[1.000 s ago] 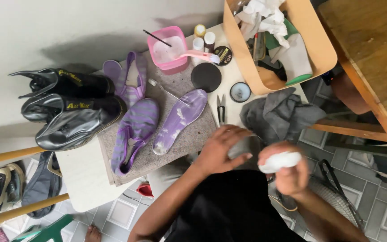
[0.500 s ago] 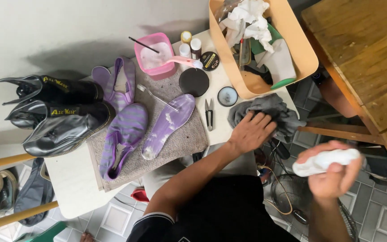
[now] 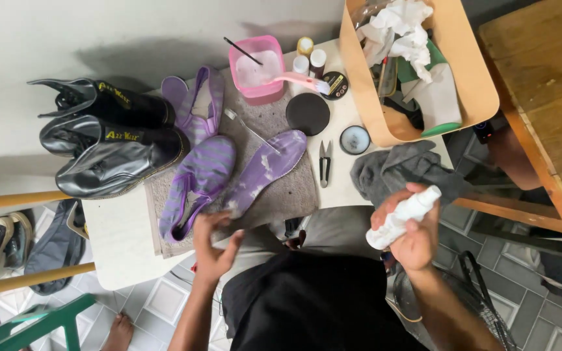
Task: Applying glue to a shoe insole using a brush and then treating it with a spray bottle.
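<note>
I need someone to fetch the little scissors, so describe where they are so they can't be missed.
On the white table, look right of the grey mat. The small black scissors lie between the purple insole and a grey cloth, the only metal tool there.

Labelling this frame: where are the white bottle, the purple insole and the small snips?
white bottle (image 3: 403, 217), head view, middle of its body.
purple insole (image 3: 265, 170), head view, its middle.
small snips (image 3: 324, 163), head view, the handles.
</note>
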